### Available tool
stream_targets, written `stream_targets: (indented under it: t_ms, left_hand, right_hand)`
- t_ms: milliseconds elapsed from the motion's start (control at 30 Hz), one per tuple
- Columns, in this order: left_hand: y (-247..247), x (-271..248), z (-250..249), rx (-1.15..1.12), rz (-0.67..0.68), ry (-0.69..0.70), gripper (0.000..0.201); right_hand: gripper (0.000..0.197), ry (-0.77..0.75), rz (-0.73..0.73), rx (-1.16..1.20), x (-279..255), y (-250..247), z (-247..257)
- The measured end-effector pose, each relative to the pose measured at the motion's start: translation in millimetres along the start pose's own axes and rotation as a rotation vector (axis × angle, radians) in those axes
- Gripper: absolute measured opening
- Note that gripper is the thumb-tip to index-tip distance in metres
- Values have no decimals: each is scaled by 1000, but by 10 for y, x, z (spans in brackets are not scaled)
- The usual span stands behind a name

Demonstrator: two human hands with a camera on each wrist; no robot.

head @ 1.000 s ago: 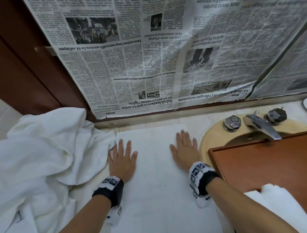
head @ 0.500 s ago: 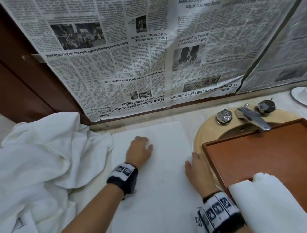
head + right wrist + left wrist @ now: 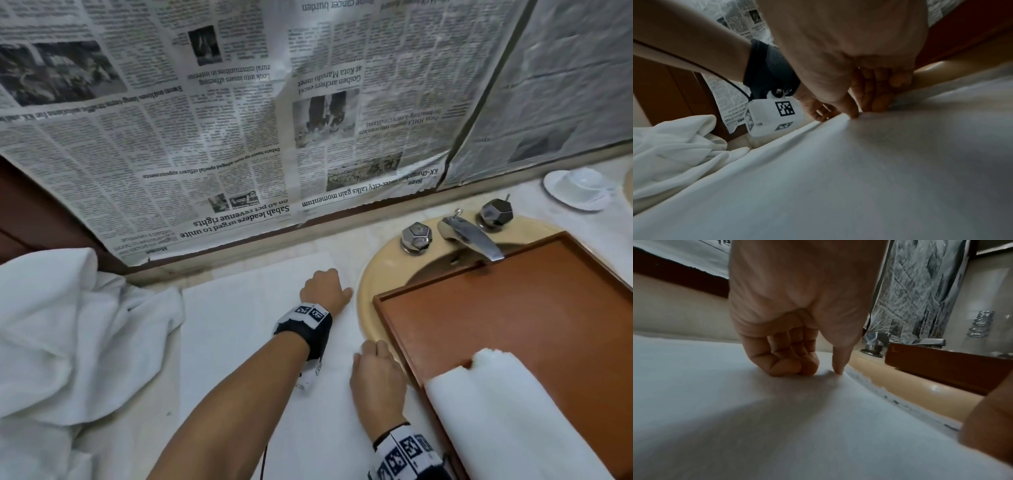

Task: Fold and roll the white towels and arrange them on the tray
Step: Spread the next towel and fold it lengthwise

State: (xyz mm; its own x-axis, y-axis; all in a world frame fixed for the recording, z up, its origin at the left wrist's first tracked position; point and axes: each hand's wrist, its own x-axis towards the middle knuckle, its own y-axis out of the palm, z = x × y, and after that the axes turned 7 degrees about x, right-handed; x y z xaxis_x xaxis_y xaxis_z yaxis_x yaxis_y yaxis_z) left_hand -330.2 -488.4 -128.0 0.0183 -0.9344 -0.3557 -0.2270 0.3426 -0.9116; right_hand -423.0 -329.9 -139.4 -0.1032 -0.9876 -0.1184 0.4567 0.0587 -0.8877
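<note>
A flat white towel [image 3: 246,342] lies spread on the counter, left of the sink. My left hand [image 3: 325,289] is at the towel's far right edge. Its curled fingers and thumb pinch a small pucker of cloth [image 3: 824,372]. My right hand [image 3: 375,366] is at the same edge, nearer to me, and pinches up a ridge of the towel [image 3: 859,113]. A brown wooden tray [image 3: 513,301] sits across the sink. One rolled white towel [image 3: 513,418] lies at the tray's near end.
A loose heap of white towels [image 3: 68,342] fills the counter on the left. Chrome taps and a spout [image 3: 469,236] stand behind the tray on the beige basin [image 3: 376,274]. A white cup and saucer [image 3: 579,188] sit far right. Newspaper [image 3: 239,137] covers the wall.
Both hands lay flat on the towel's middle a second ago. They have moved to its right edge and curled their fingers onto the cloth, the left arm reaching across.
</note>
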Motion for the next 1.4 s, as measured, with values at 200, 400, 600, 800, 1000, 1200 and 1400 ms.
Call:
stream_targets:
  t_ms: [200,400,600,800,1000,1200,1400]
  left_hand:
    - [-23,-87,-89,-27,-27,-31,11]
    - [11,-170,-21,-185,-45,-7,8]
    - [-25,-229,147,-457,-130,52,20]
    - [-51,-301,217,-531,-90,-31,13]
    - [-73,-390,334,-587,-109,-69,14]
    - [-312,-440,372,-753,-96,-86,14]
    - [-536,-494,404,-946,-121,-58,4]
  right_hand:
    - [42,-2,17,34,46,-24,16]
    - [22,10,-11,272,33,-135,-12]
    - [13,113,2,590,152,-238,-94]
    - [10,177,19,585,102,-264,-37]
    - [15,129,-23,594,-15,-379,71]
    - [16,57,-127,540,-72,-577,222]
    - [22,8,-220,483,-82,-746,346]
